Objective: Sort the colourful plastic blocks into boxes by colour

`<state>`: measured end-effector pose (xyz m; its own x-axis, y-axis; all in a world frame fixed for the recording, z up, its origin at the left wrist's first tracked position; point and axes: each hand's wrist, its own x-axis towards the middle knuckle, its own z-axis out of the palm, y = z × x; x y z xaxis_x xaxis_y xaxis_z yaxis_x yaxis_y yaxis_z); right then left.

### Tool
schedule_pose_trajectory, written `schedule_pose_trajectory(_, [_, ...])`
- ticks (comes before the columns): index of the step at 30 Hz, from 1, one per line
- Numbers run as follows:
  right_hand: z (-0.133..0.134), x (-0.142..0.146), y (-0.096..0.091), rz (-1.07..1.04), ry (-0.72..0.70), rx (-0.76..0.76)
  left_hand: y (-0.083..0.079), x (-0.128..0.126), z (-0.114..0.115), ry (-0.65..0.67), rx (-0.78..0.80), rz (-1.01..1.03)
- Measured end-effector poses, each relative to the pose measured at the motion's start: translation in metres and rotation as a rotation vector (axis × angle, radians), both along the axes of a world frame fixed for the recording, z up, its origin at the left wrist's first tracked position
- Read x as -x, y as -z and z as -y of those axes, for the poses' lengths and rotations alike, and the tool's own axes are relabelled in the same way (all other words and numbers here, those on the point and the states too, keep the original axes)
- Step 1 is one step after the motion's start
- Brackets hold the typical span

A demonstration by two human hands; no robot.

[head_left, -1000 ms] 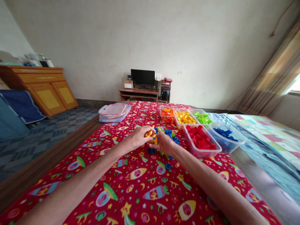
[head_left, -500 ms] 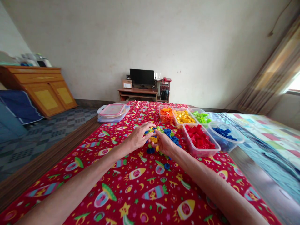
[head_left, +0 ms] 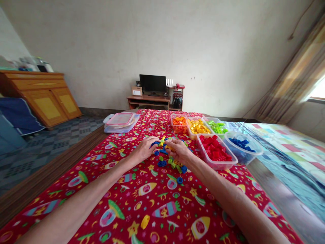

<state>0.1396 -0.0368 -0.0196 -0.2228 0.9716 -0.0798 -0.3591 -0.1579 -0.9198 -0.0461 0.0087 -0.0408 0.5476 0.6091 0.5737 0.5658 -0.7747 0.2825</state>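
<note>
A mixed pile of small plastic toy building blocks (head_left: 163, 151), mostly blue, green and yellow, lies on the red tablecloth (head_left: 101, 189) between my hands. My left hand (head_left: 147, 148) rests at the pile's left side, fingers and thumb apart around some blue pieces. Over the right side of the pile, my right hand (head_left: 179, 150) is curled, its fingers closed on yellow blocks (head_left: 169, 148) that are partly hidden. A yellow block (head_left: 162, 140) stands out by my left fingertips. Nearer me lie a blue wheel-like piece (head_left: 179, 180) and a lone yellow round piece (head_left: 145, 222).
Right of the pile, clear containers hold sorted blocks: orange (head_left: 179, 124), yellow (head_left: 199, 126), green (head_left: 217, 127), red (head_left: 214, 149) and blue (head_left: 241, 144). Stacked lids (head_left: 122, 122) lie at the far left. A bed (head_left: 289, 145) adjoins the table's right side.
A yellow round piece now lies on the cloth close to me. My hands have drawn apart, the left one slightly leftward, uncovering more of the pile, with green and blue pieces spread toward me.
</note>
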Motion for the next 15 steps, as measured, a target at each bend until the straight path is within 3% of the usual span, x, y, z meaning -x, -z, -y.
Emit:
schedule_pose_trajectory(7, [-0.001, -0.024, -0.023, 0.088, 0.079, -0.213, -0.009, -0.01, 0.008, 0.085, -0.054, 0.013])
schedule_pose_trajectory(12, [0.0, -0.028, -0.032, 0.164, 0.098, -0.293, 0.006, -0.007, 0.004, 0.097, -0.026, -0.031])
schedule_pose_trajectory(15, [-0.001, -0.037, -0.036, 0.346, 0.155, -0.335, 0.019, 0.0, -0.002, 0.046, -0.003, -0.031])
